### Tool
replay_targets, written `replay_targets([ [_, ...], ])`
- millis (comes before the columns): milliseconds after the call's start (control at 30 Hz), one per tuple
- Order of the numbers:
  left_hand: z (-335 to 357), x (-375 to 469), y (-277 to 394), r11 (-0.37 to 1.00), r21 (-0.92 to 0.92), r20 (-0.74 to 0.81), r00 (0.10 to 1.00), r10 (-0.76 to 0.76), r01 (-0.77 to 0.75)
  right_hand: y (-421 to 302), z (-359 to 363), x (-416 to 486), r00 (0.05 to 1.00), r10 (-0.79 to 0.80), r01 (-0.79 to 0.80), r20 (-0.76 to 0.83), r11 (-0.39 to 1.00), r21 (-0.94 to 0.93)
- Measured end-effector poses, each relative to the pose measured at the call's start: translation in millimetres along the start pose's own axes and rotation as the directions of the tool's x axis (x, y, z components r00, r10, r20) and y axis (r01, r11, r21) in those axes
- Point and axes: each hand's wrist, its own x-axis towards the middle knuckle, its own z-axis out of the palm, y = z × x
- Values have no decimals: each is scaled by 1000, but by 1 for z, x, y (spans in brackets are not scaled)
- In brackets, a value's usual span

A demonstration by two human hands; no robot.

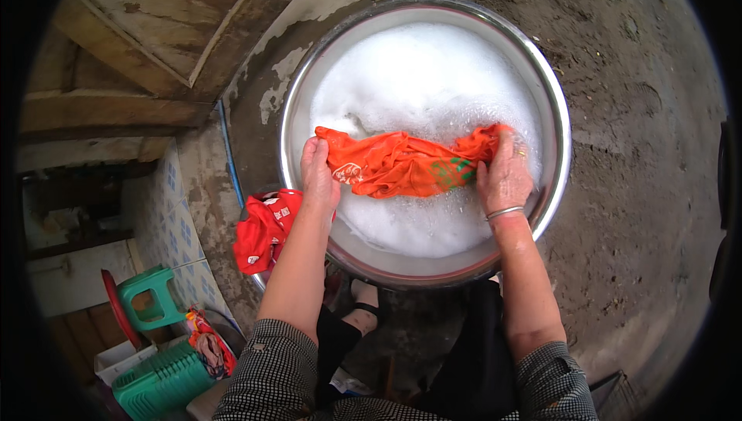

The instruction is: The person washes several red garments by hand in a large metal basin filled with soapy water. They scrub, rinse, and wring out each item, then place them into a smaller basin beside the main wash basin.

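A wet orange cloth (400,160) with white and green printing stretches between my hands, bunched along its length. Its left end is gripped by my left hand (320,173), near the basin's left wall. My right hand (506,173), with a ring and a metal bangle at the wrist, is closed around the right end. Beneath the cloth stands a large round metal basin (557,108), where thick white suds (423,67) cover the water. The cloth lies at or just above the foam; I cannot tell which along its underside.
Red printed fabric (261,230) hangs over a smaller vessel left of the basin. Stacked green plastic stools (162,380) and another green stool (152,299) stand at lower left. Wooden panels (145,33) and a blue pipe (231,154) border the left. Bare ground (626,189) lies right.
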Motion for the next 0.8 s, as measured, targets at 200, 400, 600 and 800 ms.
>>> replay_targets([
  [200,18,-56,62,992,-65,233,965,121,-108,-62,45,-6,901,-361,103,242,718,688],
  [400,24,-75,106,973,-48,332,915,229,-226,-88,71,-4,829,-276,-369,486,382,847],
  [600,5,-62,146,958,-191,352,896,270,-214,-78,-5,25,875,-352,-330,333,70,941],
  [800,-4,-52,175,957,-192,336,902,272,-217,-133,-136,86,856,-503,-39,120,170,985],
])
